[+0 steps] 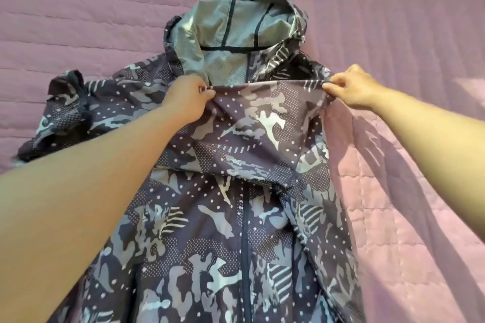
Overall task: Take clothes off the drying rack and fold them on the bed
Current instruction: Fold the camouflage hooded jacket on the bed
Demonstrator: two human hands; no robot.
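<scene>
Left grip (pixel 187 101) and right grip (pixel 351 90) pinch jacket (pixel 236 217) by its folded edge; bed (pixel 406 21) open around.

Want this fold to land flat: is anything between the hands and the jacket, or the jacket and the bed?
Nothing visible. The left hand and right hand pinch a fold of the jacket, which lies directly on the pink quilted bed.

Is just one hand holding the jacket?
No, the left hand and the right hand both pinch a folded edge of the jacket.
</scene>
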